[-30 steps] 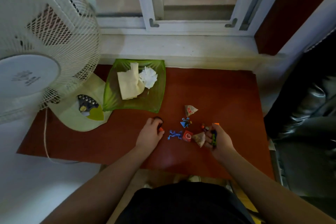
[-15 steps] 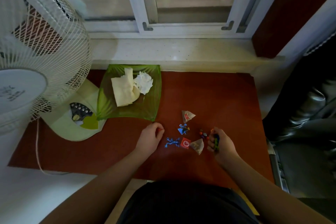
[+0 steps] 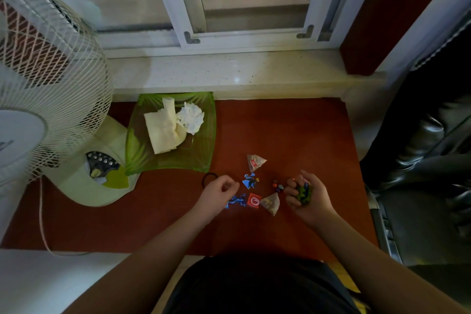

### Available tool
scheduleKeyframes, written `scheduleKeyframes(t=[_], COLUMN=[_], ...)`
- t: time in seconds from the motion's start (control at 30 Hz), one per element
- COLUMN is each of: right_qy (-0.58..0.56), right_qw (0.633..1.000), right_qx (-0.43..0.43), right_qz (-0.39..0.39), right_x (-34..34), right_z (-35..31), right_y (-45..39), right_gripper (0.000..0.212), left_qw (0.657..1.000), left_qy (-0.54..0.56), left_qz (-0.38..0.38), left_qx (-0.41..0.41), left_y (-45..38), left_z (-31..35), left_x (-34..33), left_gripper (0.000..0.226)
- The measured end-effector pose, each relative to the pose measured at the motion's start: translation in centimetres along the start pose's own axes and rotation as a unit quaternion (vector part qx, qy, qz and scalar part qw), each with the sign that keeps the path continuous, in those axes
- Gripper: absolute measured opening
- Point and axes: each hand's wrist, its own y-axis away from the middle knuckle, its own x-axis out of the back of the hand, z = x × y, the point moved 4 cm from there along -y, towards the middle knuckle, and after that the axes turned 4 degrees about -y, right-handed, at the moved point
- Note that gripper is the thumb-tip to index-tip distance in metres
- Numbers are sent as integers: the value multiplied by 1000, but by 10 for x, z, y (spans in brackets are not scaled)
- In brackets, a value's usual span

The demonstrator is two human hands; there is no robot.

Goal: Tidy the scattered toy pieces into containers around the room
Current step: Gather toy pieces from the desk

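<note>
Nearest to me, both my forearms reach out from the bottom edge over the red-brown table (image 3: 293, 130). My right hand (image 3: 309, 197) sits palm-up at about 3 o'clock of the toy cluster, fingers curled around a small green and dark toy (image 3: 304, 192), so that one's gripped. My left hand (image 3: 219, 192) is knuckles-up at 9 o'clock of the cluster, fingers curled in with the thumb and forefinger pressed together; can't tell if anything tiny is pinched in there.

Loose toy pieces between my hands, counted: one blue frog-like figure (image 3: 237, 201) half tucked under my left fingers, one red cube (image 3: 253, 201) just beside it, two clear pyramid pouches (one (image 3: 271, 203) touching the cube, the other (image 3: 255, 162) farther out at 12 o'clock), one blue winged figure (image 3: 251, 181) in the middle, and a little clump of coloured beads (image 3: 277, 185) near my right fingertips, too small to count. One black hair tie (image 3: 207, 180) lies just past my left hand.

Farther out at 10 o'clock there's one green glass dish (image 3: 204, 140) holding a folded cream cloth (image 3: 164, 132) and a crumpled white tissue (image 3: 192, 117). One white fan (image 3: 46, 79) stands at far left, its base touching the dish. The window sill (image 3: 229, 74) runs along the back.
</note>
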Motion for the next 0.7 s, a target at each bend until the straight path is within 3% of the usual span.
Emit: scheduleKeyframes(t=[0.03,0.1,0.27,0.43,0.7], right_qy=[9,25,34,21,25], right_qw=[1000,999,996,994,993], right_qx=[9,29,74,89,86], right_qz=[5,11,42,55,74], right_x=[2,5,20,31,40], right_z=[-2,-5,-16,-20,-10], right_y=[0,-1,2,8,17], right_gripper=[28,27,27,29,26], left_qw=[992,965,910,888,890], left_qy=[-107,-227,-380,-429,-430], left_qz=[-17,-60,-44,-39,-32], left_qx=[-62,-120,-160,-161,-152], left_y=[0,1,0,-4,-4], left_z=[1,3,0,-1,1], left_x=[-1,-5,-8,-11,-15], left_gripper=[9,15,31,26,23])
